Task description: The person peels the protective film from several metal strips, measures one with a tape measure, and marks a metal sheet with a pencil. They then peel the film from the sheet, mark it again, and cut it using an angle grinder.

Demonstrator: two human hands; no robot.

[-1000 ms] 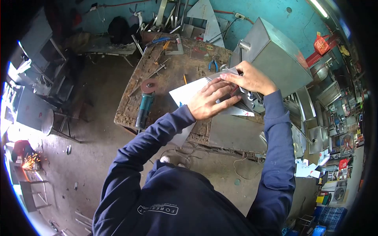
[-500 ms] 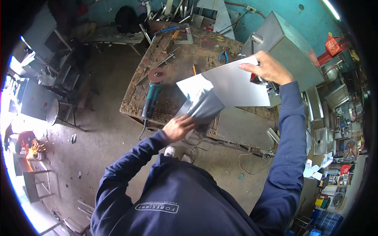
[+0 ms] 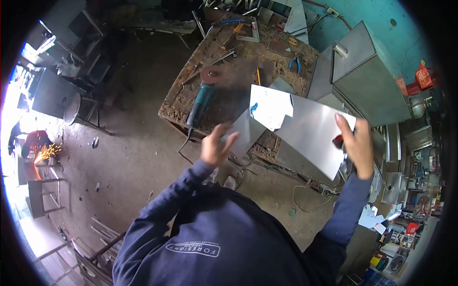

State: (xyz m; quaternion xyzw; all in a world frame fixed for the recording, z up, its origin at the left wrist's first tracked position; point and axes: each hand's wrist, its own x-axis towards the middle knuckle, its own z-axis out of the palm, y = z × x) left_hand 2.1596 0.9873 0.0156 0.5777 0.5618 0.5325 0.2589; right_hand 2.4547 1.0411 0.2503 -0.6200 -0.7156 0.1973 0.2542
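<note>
My right hand [image 3: 357,145] grips the right end of a shiny metal sheet [image 3: 310,131], thumb on its upper face. The sheet is tilted over the front of the workbench. White film [image 3: 271,107] with a blue mark covers its left end, with a ragged edge towards the bare metal. My left hand [image 3: 217,147] is left of the sheet, fingers apart, holding nothing. Beside its fingertips a grey flat piece [image 3: 245,136] reaches out from under the sheet. Something red and dark [image 3: 338,141] shows by my right thumb, partly hidden.
On the worn wooden workbench [image 3: 174,102] lie an angle grinder [image 3: 202,97], a pencil [image 3: 258,76] and blue-handled pliers [image 3: 295,64]. A large metal box [image 3: 369,81] stands at right. Sparks [image 3: 47,151] fly near a person at far left.
My left hand has let go of the loose film and opened. The film now lies flatter on the sheet. My right hand and the sheet's right end have come lower and nearer.
</note>
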